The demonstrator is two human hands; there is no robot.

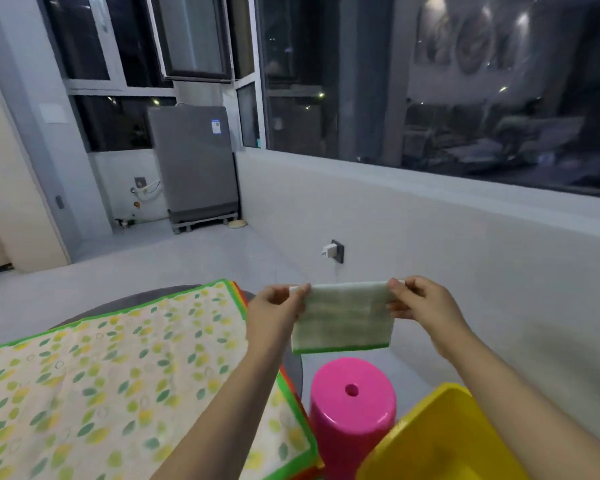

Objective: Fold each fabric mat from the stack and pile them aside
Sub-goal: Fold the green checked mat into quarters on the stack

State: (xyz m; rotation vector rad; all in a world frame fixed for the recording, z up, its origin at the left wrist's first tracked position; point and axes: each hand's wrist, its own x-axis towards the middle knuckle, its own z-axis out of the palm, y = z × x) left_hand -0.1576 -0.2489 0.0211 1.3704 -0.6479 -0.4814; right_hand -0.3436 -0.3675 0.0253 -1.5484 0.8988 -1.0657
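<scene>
Stack of fabric mats (118, 375): far left, flat on a dark round table (125, 299); top mat cream with leaf print and green border, red and orange edges of lower mats showing along the right side. Left hand (279, 306): raised above the stack's right edge, forearm reaching up from below, thumb and fingers pinching the upper left corner of the folded mat. Folded mat (343, 317): pale green weave, green border along the bottom, held in the air between both hands, long axis running left to right, hanging down from the top edge; directly over the gap between table and stool. Right hand (420, 303): level with the left, fingers curled, pinching the upper right corner; both hands equally near the mat, each at one end. Pink stool (352, 407): upright, just below the hanging mat, top bare with a centre hole. Yellow bin (444, 441): lower right, beside the stool, under the right forearm. No pile of folded mats visible; likely resting place below and right of the hands.
</scene>
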